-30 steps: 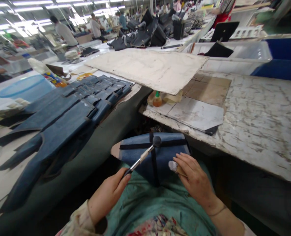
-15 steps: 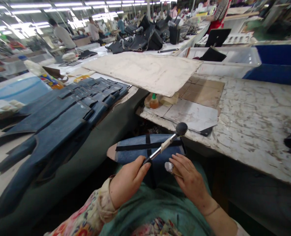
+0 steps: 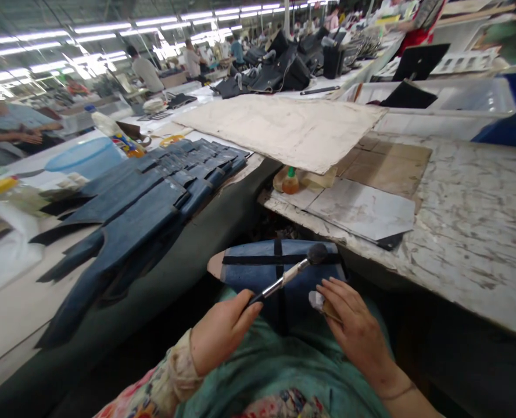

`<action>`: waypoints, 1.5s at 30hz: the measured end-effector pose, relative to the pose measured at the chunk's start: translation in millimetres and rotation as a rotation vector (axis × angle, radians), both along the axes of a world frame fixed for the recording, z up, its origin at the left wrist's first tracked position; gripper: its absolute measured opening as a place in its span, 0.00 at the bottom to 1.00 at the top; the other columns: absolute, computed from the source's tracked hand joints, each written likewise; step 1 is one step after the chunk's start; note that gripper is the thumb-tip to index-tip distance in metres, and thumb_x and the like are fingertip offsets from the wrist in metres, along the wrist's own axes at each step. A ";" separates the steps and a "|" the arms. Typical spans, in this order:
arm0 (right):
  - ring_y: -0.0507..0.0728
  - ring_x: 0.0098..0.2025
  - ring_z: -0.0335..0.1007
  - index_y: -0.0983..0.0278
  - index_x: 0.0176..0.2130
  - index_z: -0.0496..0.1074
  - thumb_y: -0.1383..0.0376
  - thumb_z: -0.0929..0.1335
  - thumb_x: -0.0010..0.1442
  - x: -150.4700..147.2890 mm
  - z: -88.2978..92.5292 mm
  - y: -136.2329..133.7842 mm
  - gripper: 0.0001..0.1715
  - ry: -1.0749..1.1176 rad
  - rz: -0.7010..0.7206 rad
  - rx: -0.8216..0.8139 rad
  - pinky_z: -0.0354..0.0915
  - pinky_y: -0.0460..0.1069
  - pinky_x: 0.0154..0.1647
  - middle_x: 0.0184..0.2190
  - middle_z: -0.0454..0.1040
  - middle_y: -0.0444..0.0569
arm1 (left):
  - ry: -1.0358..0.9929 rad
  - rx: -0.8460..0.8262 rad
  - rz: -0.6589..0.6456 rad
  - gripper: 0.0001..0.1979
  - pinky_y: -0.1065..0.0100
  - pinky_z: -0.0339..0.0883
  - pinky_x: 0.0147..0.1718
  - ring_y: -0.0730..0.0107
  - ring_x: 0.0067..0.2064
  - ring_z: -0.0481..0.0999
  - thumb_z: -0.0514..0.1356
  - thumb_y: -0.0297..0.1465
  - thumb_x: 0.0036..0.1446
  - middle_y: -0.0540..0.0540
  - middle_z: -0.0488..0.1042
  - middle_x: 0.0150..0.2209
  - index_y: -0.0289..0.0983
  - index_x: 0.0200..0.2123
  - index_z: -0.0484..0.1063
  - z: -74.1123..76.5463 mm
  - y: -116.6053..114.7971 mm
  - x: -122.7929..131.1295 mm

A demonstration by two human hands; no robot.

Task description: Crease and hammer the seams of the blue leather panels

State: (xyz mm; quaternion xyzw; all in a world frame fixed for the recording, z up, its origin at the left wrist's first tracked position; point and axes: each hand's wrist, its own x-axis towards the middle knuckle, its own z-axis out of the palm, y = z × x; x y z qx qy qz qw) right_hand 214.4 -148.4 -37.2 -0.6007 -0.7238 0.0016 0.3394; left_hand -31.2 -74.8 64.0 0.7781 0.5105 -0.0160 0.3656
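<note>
My left hand [image 3: 223, 331] is closed round the dark handle of a metal-shafted hammer [image 3: 275, 285], whose round black head points up and to the right. Beneath the hammer, a blue leather piece with crossed black straps [image 3: 249, 273] lies over my lap, its pinkish tip to the left. Fingers bent over it, my right hand [image 3: 356, 325] holds a small brown tool [image 3: 331, 310] with a whitish wad at its end, near the right part of the leather.
Overlapping blue leather pieces [image 3: 140, 203] cover the left bench. On the right table [image 3: 467, 232] are grey sheets [image 3: 366, 212], a green-capped bottle [image 3: 290, 183] and a cream board [image 3: 284, 125]. Behind stand a white bin [image 3: 454, 122] and black bags [image 3: 284, 69]. People work farther back.
The view has turned left, so the scene sits farther right. The hammer head has dropped closer to the strapped leather. Both hands keep their holds.
</note>
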 end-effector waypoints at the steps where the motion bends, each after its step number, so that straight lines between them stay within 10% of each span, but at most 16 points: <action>1: 0.58 0.55 0.63 0.63 0.52 0.65 0.68 0.61 0.60 0.3 -0.3 0.1 0.20 0.002 0.001 0.000 0.64 0.57 0.54 0.50 0.70 0.52 | -0.050 -0.008 0.035 0.17 0.71 0.62 0.32 0.70 0.30 0.70 0.43 0.42 0.62 0.49 0.71 0.29 0.39 0.35 0.65 1.7 -2.4 -8.5; 16: 0.58 0.53 0.64 0.63 0.52 0.65 0.65 0.60 0.62 4.9 -4.8 0.1 0.19 -0.031 0.015 0.033 0.62 0.56 0.54 0.49 0.70 0.52 | -0.017 0.072 0.443 0.19 0.73 0.66 0.36 0.69 0.34 0.73 0.49 0.47 0.58 0.49 0.75 0.32 0.39 0.37 0.69 -3.6 -34.0 -109.9; 27: 0.58 0.51 0.65 0.61 0.50 0.66 0.64 0.60 0.62 8.5 -6.1 0.9 0.18 -0.042 -0.028 0.063 0.65 0.54 0.50 0.47 0.71 0.50 | 0.047 0.189 0.470 0.18 0.70 0.69 0.41 0.64 0.41 0.76 0.50 0.46 0.56 0.49 0.77 0.37 0.41 0.39 0.71 -15.1 -20.4 -125.7; 32: 0.57 0.50 0.66 0.61 0.51 0.66 0.63 0.60 0.62 7.6 -5.7 3.8 0.17 -0.033 -0.043 0.064 0.66 0.53 0.50 0.46 0.71 0.50 | 0.013 0.215 0.299 0.18 0.65 0.68 0.43 0.63 0.41 0.76 0.47 0.43 0.60 0.47 0.76 0.38 0.38 0.44 0.67 -12.9 37.3 -76.2; 37: 0.57 0.50 0.66 0.61 0.50 0.65 0.67 0.60 0.61 4.8 -5.3 4.9 0.18 -0.037 -0.073 0.070 0.67 0.53 0.49 0.45 0.71 0.50 | 0.000 0.333 0.048 0.17 0.64 0.65 0.44 0.61 0.44 0.74 0.50 0.34 0.58 0.40 0.74 0.42 0.33 0.49 0.64 1.5 126.6 25.8; 45: 0.57 0.49 0.68 0.62 0.49 0.67 0.72 0.61 0.55 4.1 -4.7 5.6 0.22 -0.087 -0.088 0.111 0.69 0.50 0.47 0.44 0.72 0.49 | 0.028 0.442 -0.007 0.20 0.63 0.62 0.47 0.58 0.49 0.71 0.52 0.24 0.56 0.32 0.69 0.49 0.32 0.53 0.61 17.6 235.2 153.3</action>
